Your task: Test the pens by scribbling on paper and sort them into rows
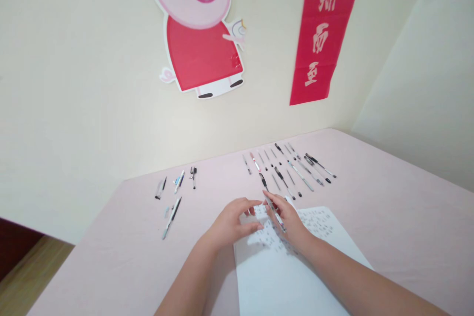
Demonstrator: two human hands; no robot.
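Observation:
My right hand (291, 222) is closed round a pen (276, 212), whose tip rests on a white sheet of paper (289, 276) covered with scribbles near its far end. My left hand (231, 224) lies on the sheet's left far corner with fingers bent and spread, holding nothing. Both hands are near the middle of the pink table (388, 217).
A row of several pens (292, 168) lies beyond the paper toward the wall. More pens (176, 192) lie to the left, one (171, 217) closer to me. A cartoon pig cutout (202, 24) and a red banner (324, 29) hang on the wall. The table's left edge drops to a wooden floor (29, 271).

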